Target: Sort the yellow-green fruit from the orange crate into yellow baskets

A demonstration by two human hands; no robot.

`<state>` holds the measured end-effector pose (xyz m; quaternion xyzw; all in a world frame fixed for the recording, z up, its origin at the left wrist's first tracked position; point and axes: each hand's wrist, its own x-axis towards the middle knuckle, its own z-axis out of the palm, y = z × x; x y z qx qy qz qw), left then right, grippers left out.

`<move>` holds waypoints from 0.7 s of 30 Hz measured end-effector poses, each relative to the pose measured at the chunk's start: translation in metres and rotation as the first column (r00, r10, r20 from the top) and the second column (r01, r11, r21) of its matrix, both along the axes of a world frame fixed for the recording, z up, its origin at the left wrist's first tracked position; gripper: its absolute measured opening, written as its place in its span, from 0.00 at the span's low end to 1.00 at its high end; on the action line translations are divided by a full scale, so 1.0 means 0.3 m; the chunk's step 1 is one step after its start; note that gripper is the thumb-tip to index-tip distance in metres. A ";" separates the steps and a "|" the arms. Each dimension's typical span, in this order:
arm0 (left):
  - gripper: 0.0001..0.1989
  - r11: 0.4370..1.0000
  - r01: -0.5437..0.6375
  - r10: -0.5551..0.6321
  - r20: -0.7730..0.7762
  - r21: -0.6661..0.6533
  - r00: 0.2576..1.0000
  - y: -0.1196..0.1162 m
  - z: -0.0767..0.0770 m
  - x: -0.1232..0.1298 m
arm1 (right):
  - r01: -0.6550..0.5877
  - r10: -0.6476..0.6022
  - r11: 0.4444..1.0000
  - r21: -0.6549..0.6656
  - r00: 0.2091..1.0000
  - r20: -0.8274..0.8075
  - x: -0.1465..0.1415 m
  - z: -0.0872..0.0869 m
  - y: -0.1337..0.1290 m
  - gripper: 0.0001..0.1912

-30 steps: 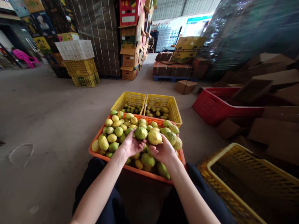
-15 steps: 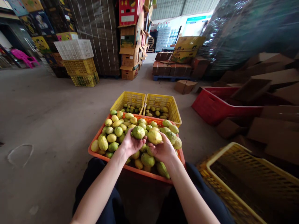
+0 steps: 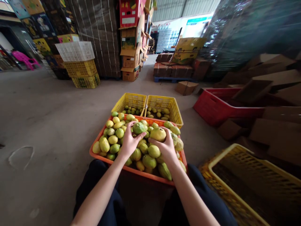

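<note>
Above a heaped orange crate [image 3: 93, 153], my left hand [image 3: 129, 141] has its thumb and fingers curled around a green oval fruit [image 3: 139, 128] that looks like a small papaya. My right hand [image 3: 167, 145] grips a yellower fruit [image 3: 158, 134] of the same sort, a small dark spot showing at its upper end. The two held fruits are side by side with a narrow gap between. Beneath both hands lie many yellow and green fruits, among them a round yellow-green one [image 3: 154, 151] and a long green one [image 3: 165, 171].
Beyond the orange crate, a left yellow crate [image 3: 117, 101] and a right yellow crate [image 3: 177, 110] hold smaller fruits. Another yellow crate [image 3: 231, 150] stands near my right knee. Further right are a red crate [image 3: 211, 110] and loose cardboard [image 3: 275, 131]. Stacked boxes [image 3: 129, 59] rise behind.
Both hands have turned from palms up beneath the fruits to gripping them from the sides. The fruits have risen slightly and tilted. A round fruit now shows below my right hand.
</note>
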<state>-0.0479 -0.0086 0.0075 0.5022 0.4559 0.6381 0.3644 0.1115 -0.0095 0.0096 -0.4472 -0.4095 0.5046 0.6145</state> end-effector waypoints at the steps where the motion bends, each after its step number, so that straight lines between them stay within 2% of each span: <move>1: 0.28 1.000 -0.001 0.001 -0.019 0.012 1.000 0.000 -0.001 -0.001 | 0.049 -0.054 0.997 0.053 0.993 0.102 0.000 -0.001 0.004 0.30; 3: 0.30 1.000 0.027 -0.027 -0.032 0.000 0.999 -0.001 0.001 -0.001 | 0.126 -0.156 0.983 0.133 0.956 0.248 -0.002 -0.001 0.011 0.29; 8: 0.29 0.997 0.076 -0.075 -0.084 0.000 0.994 -0.012 0.005 0.002 | 0.121 -0.175 0.974 0.191 0.937 0.303 -0.013 0.000 0.016 0.26; 15: 0.25 0.987 -0.019 0.059 -0.251 0.157 0.966 -0.009 -0.002 -0.001 | 0.152 -0.228 0.959 0.241 0.916 0.331 -0.016 -0.011 0.018 0.26; 21: 0.23 0.951 -0.024 0.145 -0.373 0.309 0.916 -0.001 -0.017 -0.006 | 0.159 -0.254 0.948 0.277 0.901 0.352 -0.018 -0.019 0.023 0.25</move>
